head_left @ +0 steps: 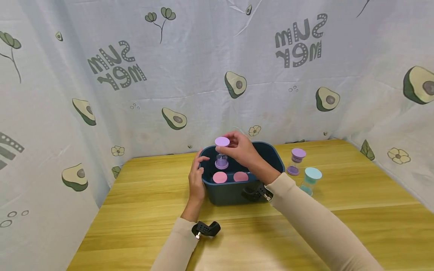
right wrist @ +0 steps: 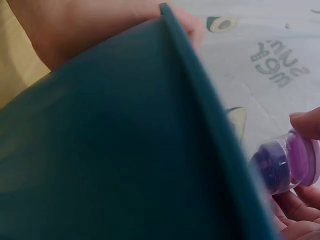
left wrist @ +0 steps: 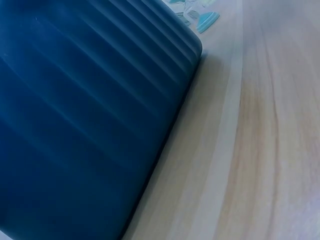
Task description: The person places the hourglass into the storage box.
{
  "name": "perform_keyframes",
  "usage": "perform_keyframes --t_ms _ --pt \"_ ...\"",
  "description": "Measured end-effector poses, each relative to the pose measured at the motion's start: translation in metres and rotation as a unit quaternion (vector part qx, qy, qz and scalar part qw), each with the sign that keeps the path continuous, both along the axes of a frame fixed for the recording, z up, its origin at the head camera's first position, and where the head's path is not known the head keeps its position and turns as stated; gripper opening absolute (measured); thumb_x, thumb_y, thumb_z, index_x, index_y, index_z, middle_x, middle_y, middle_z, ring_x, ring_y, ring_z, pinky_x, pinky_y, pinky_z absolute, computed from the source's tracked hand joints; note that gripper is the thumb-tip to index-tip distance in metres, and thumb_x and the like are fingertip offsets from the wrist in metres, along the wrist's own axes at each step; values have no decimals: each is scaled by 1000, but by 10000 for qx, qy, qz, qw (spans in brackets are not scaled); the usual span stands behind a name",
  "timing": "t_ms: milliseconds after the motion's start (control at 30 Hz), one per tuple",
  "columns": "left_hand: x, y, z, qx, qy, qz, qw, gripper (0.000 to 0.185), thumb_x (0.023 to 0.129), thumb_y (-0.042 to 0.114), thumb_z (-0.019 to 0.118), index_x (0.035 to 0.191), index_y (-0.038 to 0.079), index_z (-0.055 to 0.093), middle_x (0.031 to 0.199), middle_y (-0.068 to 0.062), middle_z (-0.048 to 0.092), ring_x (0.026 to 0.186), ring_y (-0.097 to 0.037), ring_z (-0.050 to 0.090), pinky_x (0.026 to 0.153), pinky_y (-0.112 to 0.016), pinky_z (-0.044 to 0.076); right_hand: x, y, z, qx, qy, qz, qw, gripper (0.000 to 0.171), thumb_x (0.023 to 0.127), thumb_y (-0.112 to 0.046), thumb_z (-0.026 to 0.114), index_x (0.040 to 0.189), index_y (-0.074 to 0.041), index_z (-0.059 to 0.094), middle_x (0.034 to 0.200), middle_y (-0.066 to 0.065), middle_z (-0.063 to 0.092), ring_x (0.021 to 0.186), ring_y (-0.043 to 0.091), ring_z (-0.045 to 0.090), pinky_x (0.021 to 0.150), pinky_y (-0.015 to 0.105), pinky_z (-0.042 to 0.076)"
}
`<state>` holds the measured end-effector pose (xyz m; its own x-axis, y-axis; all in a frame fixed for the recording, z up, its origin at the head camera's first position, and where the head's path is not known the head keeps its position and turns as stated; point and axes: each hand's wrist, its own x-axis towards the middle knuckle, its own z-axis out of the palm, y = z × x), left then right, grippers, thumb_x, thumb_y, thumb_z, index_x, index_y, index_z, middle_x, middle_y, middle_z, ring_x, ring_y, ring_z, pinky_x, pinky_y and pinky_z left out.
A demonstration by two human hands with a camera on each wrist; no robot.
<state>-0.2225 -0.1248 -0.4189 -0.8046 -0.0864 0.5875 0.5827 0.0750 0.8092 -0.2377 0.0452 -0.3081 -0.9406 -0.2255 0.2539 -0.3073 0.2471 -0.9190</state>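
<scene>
Head view shows the right hand (head_left: pixel 242 148) pinching a purple-capped clear plastic sand timer (head_left: pixel 222 153) near its top cap, holding it upright above the open dark teal plastic bin (head_left: pixel 242 197), over the bin's far-left part. The right wrist view shows fingertips (right wrist: pixel 306 122) closed on the timer's purple end, with the bin's rim blurred in front. The left hand (head_left: pixel 196 177) grips the bin's left rim, thumb toward the inside and fingers down the outer wall; the left wrist view shows only that ribbed wall and bare wood, so exactly how the fingers lie is hard to confirm. Two pink round caps (head_left: pixel 230 177) sit side by side inside the bin, probably tops of more timers. On the light wooden tabletop (head_left: pixel 356 210), right of the bin, stand a second purple sand timer (head_left: pixel 296 162) and, nearer the camera, a light blue sand timer (head_left: pixel 310 181). White fabric printed with avocados (head_left: pixel 176 75) encloses the table at back and both sides.
</scene>
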Motion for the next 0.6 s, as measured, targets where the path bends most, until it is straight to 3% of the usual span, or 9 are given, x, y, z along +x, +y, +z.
perform_keyframes --t_ms 600 --pt "-1 1 2 -89 -85 87 9999 39 92 14 30 117 4 58 153 -8 36 143 -27 27 113 -58 17 -6 -10 -11 769 -36 -66 9970 47 82 -20 75 119 -1 53 113 15 61 101 28 63 88 38 54"
